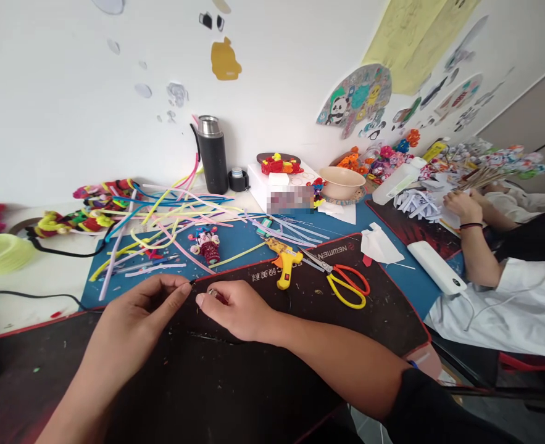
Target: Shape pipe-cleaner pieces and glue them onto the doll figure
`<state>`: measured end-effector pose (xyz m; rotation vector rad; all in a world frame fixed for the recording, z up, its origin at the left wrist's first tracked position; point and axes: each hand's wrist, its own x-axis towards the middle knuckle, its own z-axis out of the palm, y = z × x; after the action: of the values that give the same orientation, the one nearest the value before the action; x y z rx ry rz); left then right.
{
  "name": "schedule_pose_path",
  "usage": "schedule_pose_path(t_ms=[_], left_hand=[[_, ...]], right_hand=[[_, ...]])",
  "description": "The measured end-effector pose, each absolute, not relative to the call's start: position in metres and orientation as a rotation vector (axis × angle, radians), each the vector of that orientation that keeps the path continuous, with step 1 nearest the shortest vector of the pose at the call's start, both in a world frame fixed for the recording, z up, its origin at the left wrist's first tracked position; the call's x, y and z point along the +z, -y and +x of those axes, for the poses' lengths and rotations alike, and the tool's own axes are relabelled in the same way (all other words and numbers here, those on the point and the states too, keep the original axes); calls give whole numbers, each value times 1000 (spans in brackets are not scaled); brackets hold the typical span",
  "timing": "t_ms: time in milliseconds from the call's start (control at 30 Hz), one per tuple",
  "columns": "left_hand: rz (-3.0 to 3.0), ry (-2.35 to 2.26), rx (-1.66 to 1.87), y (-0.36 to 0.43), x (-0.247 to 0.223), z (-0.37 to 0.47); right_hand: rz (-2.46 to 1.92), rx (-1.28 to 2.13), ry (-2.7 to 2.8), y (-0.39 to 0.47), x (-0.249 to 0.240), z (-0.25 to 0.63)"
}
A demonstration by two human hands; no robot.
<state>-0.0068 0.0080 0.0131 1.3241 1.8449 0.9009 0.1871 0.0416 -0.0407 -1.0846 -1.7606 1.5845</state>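
Note:
My left hand (149,314) pinches a tiny dark piece between thumb and forefinger, above the black mat (235,394). Just to its right, my right hand (239,311) is closed around a small metallic object (213,293), mostly hidden by the fingers. Beyond the hands stands a small dark red figure with a blue top (206,245). A yellow glue gun (285,262) lies right of it, and scissors with red and yellow handles (346,287) rest farther right. Colourful pipe cleaners (161,216) are spread over the blue mat behind my left hand.
A black bottle (213,157) stands near the wall. A beige bowl (343,183) and white box (258,188) are at the back. Finished-looking fuzzy figures (75,222) lie left. At right, another person's hands (464,206) hold paper near a white power bank (436,268).

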Motion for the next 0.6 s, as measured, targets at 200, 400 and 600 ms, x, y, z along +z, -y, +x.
schedule_pose_path(t_ms=[200, 400, 600], left_hand=[[1395, -1806, 848, -7, 13, -2], [1434, -1723, 843, -7, 13, 0], [1446, -1702, 853, -6, 12, -2]], right_hand=[[-1127, 1544, 1825, -41, -41, 186], [-1132, 1537, 1851, -41, -37, 185], [-1138, 1527, 1860, -41, -34, 184]])
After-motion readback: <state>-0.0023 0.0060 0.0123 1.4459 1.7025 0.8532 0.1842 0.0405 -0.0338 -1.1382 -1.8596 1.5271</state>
